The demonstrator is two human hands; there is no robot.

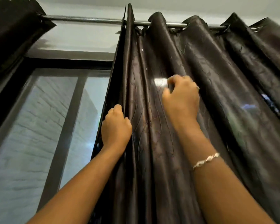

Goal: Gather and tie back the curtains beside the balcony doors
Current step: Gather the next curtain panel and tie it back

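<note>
A dark brown shiny curtain (208, 75) hangs in deep folds from a metal rod (81, 19) and fills the right half of the view. My left hand (116, 128) grips the curtain's left edge, fingers curled round the fabric. Higher up and to the right, my right hand (182, 97) pinches a fold of the same curtain with curled fingers; a thin bracelet circles that wrist. A second dark curtain (10, 34) hangs bunched at the far left.
Between the two curtains the balcony door glass (39, 118) shows, with a dark frame (66, 63) and a vertical bar. A pale brick wall lies beyond the glass. The white ceiling is close above the rod.
</note>
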